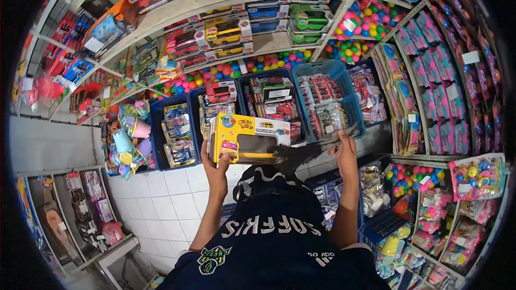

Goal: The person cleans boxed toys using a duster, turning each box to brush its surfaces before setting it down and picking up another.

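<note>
My left hand [216, 169] grips the lower left corner of a toy bus box [236, 147], its thumb on the front. The box is yellow and white with a dark window, tilted up in front of my chest. To the right, my right hand [345, 153] is closed, with fingers curled, on a dark, wispy feather duster [303, 156]. The duster is blurred, and its far end touches or overlaps the right side of the box. How the fingers wrap its handle is partly hidden. Behind the box stands a blue basket [296, 108] of packaged toys.
Several baskets of packaged toys line the shelf foot, including a teal basket [357, 102]. Shelves above hold boxed toy vehicles [228, 32]. Colourful balls [352, 19] fill netted bays. Sand toys [129, 139] stand left. White floor tiles [161, 193] show below; racks [430, 75] rise at right.
</note>
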A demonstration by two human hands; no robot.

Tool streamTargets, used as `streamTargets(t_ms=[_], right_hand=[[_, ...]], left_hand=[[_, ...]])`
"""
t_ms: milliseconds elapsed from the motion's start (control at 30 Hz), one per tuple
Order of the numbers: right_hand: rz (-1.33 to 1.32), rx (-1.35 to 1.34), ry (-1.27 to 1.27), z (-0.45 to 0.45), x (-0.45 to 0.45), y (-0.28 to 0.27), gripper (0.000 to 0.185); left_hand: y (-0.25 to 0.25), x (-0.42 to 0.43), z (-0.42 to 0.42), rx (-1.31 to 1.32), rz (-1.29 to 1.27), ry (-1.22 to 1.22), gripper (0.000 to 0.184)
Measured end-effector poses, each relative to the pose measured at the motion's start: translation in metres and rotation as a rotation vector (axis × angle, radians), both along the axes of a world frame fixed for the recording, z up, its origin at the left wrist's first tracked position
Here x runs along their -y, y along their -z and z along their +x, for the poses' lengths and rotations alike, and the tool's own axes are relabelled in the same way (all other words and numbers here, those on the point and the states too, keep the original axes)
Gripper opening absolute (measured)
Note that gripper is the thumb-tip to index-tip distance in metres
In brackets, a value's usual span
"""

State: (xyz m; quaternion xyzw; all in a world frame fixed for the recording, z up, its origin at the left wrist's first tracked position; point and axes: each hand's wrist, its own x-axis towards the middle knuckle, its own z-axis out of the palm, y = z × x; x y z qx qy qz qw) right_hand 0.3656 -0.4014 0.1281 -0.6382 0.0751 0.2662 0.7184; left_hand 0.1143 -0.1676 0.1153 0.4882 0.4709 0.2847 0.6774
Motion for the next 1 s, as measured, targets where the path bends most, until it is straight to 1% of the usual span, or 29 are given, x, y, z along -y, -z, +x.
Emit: streamTargets(t_ms=[33, 67, 133, 200, 333, 400, 433, 467, 533, 567, 600, 667, 733, 800, 833, 867, 933, 1000], right_hand=[[0.027, 0.017, 0.019, 0.006, 0.007, 0.008, 0.033], [0.02, 0.019, 0.04, 0.009, 0.014, 0.011, 0.033], [0.0, 0.021, 0.138, 0.014, 0.026, 0.011, 0.037], [-0.02, 0.016, 0.151, 0.015, 0.036, 0.008, 0.039], [-0.012, 0.065, 0.194, 0.024, 0.057, 0.005, 0.04], [-0.2, 0.038, 0.226, 0.031, 0.069, 0.002, 0.042], [-0.163, 0.013, 0.202, 0.034, 0.076, -0.002, 0.044], [-0.171, 0.019, 0.205, 0.038, 0.079, -0.003, 0.044], [-0.117, 0.057, 0.308, 0.046, 0.085, -0.005, 0.041], [-0.111, 0.085, 0.379, 0.052, 0.091, 0.004, 0.042], [-0.118, 0.091, 0.377, 0.058, 0.095, 0.001, 0.042], [-0.182, 0.05, 0.267, 0.07, 0.104, -0.006, 0.041], [-0.149, 0.076, 0.276, 0.079, 0.102, -0.008, 0.041], [-0.202, 0.093, 0.354, 0.09, 0.1, -0.015, 0.039], [-0.14, 0.111, 0.391, 0.097, 0.107, -0.004, 0.04], [-0.143, 0.114, 0.385, 0.103, 0.113, -0.001, 0.04], [-0.238, 0.087, 0.252, 0.114, 0.116, -0.004, 0.041], [-0.23, 0.072, 0.205, 0.119, 0.114, -0.006, 0.041]], left_hand=[[0.007, -0.001, 0.004, -0.024, 0.01, 0.045, 0.081], [0.013, -0.003, 0.007, -0.047, 0.02, 0.091, 0.082], [0.016, -0.001, 0.021, -0.018, 0.005, 0.115, 0.077], [0.01, 0.002, 0.04, 0.028, -0.009, 0.148, 0.073], [0.022, 0.009, 0.07, 0.008, -0.038, 0.199, 0.075], [0.021, 0.016, 0.087, -0.003, -0.054, 0.219, 0.076], [0.022, 0.02, 0.096, -0.022, -0.064, 0.235, 0.076], [0.029, 0.022, 0.104, 0.018, -0.079, 0.254, 0.078], [0.035, 0.029, 0.121, 0.018, -0.089, 0.274, 0.078], [0.037, 0.033, 0.129, 0.012, -0.093, 0.289, 0.079], [0.041, 0.036, 0.137, 0.018, -0.101, 0.288, 0.079], [0.049, 0.043, 0.152, 0.015, -0.08, 0.311, 0.079], [0.049, 0.052, 0.165, 0.026, -0.071, 0.313, 0.077], [0.05, 0.057, 0.176, 0.041, -0.087, 0.325, 0.076], [0.051, 0.06, 0.18, 0.055, -0.104, 0.338, 0.076], [0.054, 0.063, 0.184, 0.057, -0.107, 0.332, 0.076], [0.064, 0.068, 0.189, 0.064, -0.07, 0.299, 0.075], [0.065, 0.07, 0.194, 0.046, -0.043, 0.29, 0.076]])
